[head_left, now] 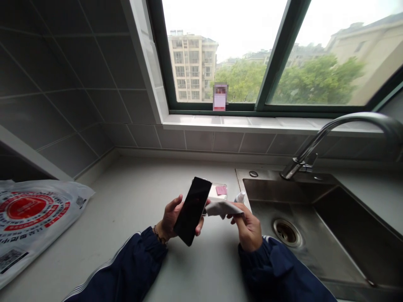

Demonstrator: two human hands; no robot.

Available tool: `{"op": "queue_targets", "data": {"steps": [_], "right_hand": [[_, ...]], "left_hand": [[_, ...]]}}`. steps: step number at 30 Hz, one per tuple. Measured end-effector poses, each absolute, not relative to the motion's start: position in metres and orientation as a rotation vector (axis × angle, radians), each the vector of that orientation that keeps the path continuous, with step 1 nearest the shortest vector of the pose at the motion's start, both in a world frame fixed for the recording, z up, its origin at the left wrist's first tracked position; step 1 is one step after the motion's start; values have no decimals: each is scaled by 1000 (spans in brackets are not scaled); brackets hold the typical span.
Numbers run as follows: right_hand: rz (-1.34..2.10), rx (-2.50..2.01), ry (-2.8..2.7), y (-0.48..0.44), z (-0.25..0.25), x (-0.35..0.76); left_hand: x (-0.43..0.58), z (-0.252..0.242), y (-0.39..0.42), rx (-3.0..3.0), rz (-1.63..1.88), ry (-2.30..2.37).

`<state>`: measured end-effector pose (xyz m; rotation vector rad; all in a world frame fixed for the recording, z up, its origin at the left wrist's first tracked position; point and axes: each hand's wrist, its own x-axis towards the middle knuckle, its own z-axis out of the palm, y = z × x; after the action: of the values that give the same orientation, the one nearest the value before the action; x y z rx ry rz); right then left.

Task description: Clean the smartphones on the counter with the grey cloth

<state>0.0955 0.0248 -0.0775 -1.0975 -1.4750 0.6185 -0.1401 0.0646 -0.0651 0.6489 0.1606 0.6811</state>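
The left hand (173, 216) grasps a black, flat, glossy smartphone (193, 212), tilted above the white, smooth countertop (126, 188), left of the silver stainless-steel sink (247, 179). Its thumb is lifted clear of the glass, so the grip looks to rely on the palm and the fingers at the right edge; a firm push could tip the phone out and drop it. The right hand (250, 228) pinches a thin, light-grey cloth (222, 208) at its right end, and the loose part could fold under pressure or slip away. The small white plastic bottle (241, 196) stands just beyond that hand, near the sink's left rim; a stray knuckle might knock it over, perhaps into the basin.
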Motion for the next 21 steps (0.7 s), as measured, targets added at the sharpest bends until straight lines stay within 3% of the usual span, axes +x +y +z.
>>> {"op": "queue_targets", "data": {"steps": [13,21], "right_hand": [[558,-1186,-1272,20,-83,107],[580,-1068,-1490,23,-78,103]], "left_hand": [[-136,-65,68,724,794,267],[-133,-70,69,701,788,326]]}}
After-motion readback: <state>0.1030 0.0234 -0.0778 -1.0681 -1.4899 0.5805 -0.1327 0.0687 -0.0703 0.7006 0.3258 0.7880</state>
